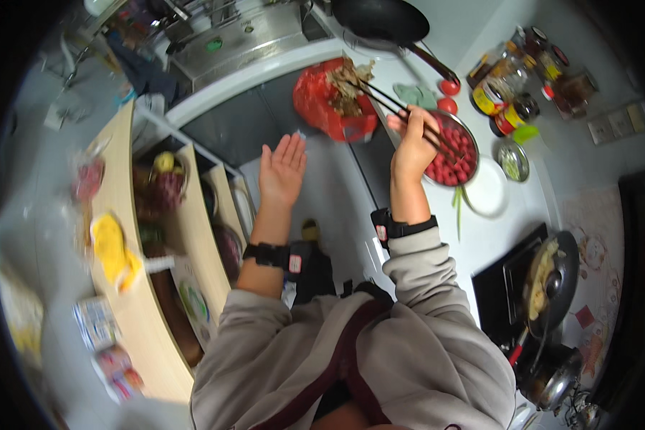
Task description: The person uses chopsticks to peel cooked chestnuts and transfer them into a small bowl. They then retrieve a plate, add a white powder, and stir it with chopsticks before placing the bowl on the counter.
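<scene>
My right hand point(413, 145) grips a pair of dark chopsticks point(379, 92). Their far tips reach towards food scraps point(349, 86) in a red plastic bag point(320, 107), which hangs at the counter's edge; whether they touch is unclear. Beyond that hand, partly hidden by it, a metal bowl of red, round pieces of food point(454, 166) stands on the counter. My left hand point(283, 171) is raised over the floor, palm up with fingers extended, and holds nothing. A white plate point(486, 187) lies beside the bowl, near a small metal bowl of chopped green pieces point(512, 162).
A black frying pan point(381, 21) and tomatoes point(447, 105) are at the counter's back. Sauce bottles point(502, 80) line the wall. Another pan with food point(551, 285) sits over the stove at right. Wooden shelving point(156, 322) stands at left; a steel sink point(269, 37) is at the top.
</scene>
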A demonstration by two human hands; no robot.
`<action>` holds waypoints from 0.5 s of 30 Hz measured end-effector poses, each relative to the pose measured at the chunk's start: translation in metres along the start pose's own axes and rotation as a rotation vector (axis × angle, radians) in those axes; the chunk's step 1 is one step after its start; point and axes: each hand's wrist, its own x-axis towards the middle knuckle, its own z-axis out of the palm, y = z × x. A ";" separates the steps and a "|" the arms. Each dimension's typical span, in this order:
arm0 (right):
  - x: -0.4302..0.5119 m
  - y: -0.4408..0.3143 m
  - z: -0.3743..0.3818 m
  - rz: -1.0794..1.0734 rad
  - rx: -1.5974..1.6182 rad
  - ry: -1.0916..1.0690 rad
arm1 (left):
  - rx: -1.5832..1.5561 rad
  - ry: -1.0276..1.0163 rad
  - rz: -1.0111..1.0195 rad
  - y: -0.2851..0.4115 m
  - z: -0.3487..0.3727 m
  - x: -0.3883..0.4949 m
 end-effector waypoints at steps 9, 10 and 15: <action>0.076 0.239 0.015 0.263 -0.383 0.130 | 0.282 0.179 -0.190 0.063 -0.039 0.142; 0.072 0.241 0.012 0.257 -0.427 0.094 | 0.301 0.187 -0.206 0.064 -0.042 0.147; 0.071 0.215 0.019 0.224 -0.515 0.055 | 0.326 0.202 -0.335 0.054 -0.030 0.182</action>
